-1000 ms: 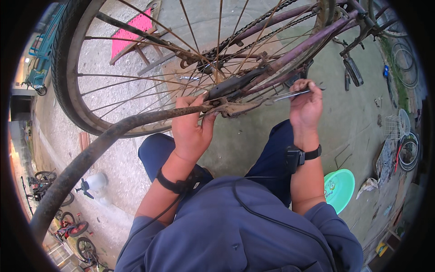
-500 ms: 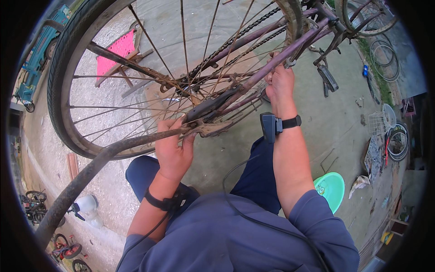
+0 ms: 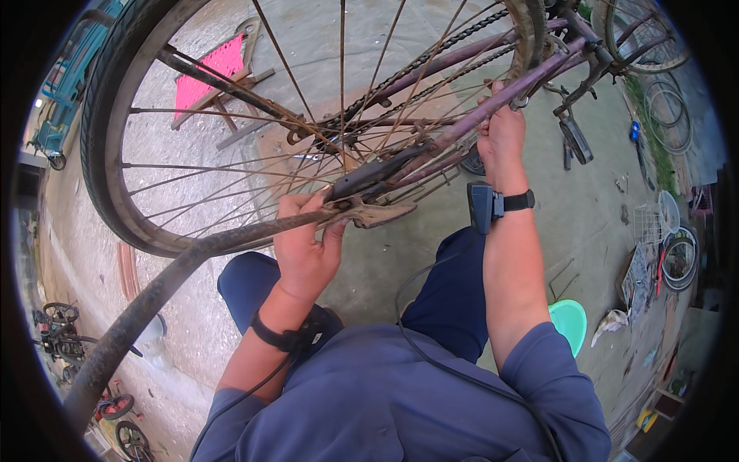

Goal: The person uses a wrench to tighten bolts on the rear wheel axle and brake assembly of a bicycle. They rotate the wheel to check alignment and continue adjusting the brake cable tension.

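A bicycle with a purple frame and a rusty-spoked wheel fills the upper part of the view. A rusty bent metal tube runs from the lower left up to a flat worn bracket beside the wheel. My left hand is closed around the tube's upper end, thumb below by the bracket and fingers above by a black cover. Farther right, my right hand is closed against the purple frame tube. Its fingertips are partly hidden behind the tube, and what they hold cannot be made out.
The chain and a pedal lie beyond my hands. A green basin stands right of my right arm. A pink-topped folding stool is on the ground behind the wheel. Tyres and a wire basket sit far right.
Bicycle and both hands appear shifted a little to the right in the view. Each hand keeps its place on the bicycle, and the pedal has also shifted right.
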The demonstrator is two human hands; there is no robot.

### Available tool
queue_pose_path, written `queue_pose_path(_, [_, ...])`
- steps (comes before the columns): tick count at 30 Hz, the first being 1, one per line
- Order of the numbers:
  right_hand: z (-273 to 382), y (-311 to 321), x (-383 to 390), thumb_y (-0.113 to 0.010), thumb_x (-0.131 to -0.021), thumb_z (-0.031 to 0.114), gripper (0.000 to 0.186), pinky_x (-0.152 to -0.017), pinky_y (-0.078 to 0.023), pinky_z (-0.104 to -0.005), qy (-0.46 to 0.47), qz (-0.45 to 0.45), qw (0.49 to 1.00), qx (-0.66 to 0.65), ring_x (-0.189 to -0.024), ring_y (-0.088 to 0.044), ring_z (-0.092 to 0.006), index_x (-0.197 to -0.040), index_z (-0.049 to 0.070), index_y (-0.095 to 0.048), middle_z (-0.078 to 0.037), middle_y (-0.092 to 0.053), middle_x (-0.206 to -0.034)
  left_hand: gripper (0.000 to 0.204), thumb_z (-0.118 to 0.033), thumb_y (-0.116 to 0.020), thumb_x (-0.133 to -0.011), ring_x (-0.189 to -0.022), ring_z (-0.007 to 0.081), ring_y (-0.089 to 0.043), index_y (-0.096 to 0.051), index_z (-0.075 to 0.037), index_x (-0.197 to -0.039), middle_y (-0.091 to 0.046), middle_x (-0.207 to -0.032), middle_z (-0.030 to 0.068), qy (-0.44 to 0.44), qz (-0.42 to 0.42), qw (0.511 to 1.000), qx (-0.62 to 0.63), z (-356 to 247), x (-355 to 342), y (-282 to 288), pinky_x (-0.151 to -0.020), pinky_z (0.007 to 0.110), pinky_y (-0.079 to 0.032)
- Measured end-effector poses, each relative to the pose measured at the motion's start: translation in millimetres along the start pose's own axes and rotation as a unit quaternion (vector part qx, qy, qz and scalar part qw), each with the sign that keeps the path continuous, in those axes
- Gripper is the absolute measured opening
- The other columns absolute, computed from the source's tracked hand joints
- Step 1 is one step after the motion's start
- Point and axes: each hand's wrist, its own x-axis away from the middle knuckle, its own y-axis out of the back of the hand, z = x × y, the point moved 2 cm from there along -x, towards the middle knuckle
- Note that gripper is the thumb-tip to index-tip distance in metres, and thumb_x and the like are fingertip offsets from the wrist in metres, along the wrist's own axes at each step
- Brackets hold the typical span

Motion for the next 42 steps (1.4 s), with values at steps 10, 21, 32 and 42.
queue_pose_path(10, [11, -10, -1, -0.07, -0.091, 0.019, 0.016, -0.04, -0.029, -0.0252, 0.018, 0.0, 1.0, 0.0, -0.045, -0.044, -0.009, -0.09, 0.007, -0.06, -0.003, -0.058, -0.065, 0.039, -0.004, -0.068, -0.08, -0.088, 0.0339, -0.057, -0.061, 0.001, -0.118, -0.058, -0.098, 0.0179, 0.01, -0.006, 1.0, 0.002, -3, 1, -1, -0.077, 0.039, -0.047])
queue_pose_path(21, [-7, 4, -8, -0.062, -0.097, 0.024, 0.018, -0.042, -0.029, -0.0232, -0.029, -0.013, 0.998, 0.052, -0.05, -0.043, -0.0071, -0.091, 0.007, -0.063, 0.001, -0.058, -0.07, 0.038, -0.009, -0.068, -0.081, -0.087, 0.0329, -0.055, -0.061, 0.0, -0.118, -0.057, -0.097, 0.0177, 0.002, -0.001, 1.0, -0.001, -7, -2, -2, -0.077, 0.039, -0.046])
queue_pose_path(32, [0, 2, -9, -0.072, -0.091, 0.019, 0.022, -0.037, -0.028, -0.0249, -0.03, 0.023, 0.999, 0.009, -0.042, -0.042, -0.0079, -0.083, 0.01, -0.053, 0.002, -0.051, -0.059, 0.037, -0.008, -0.066, -0.083, -0.088, 0.0331, -0.055, -0.06, 0.001, -0.119, -0.057, -0.097, 0.0178, 0.005, -0.006, 1.0, 0.014, -5, -1, -2, -0.078, 0.039, -0.046])
queue_pose_path(42, [-2, 6, 0, -0.069, -0.093, 0.024, 0.02, -0.042, -0.029, -0.0243, -0.041, -0.004, 0.998, 0.038, -0.048, -0.041, -0.0075, -0.088, 0.008, -0.06, 0.003, -0.052, -0.064, 0.049, 0.002, -0.069, -0.073, -0.091, 0.0342, -0.057, -0.059, 0.001, -0.121, -0.06, -0.103, 0.0187, 0.026, 0.045, 0.999, -0.008, -6, -3, 4, -0.081, 0.04, -0.048])
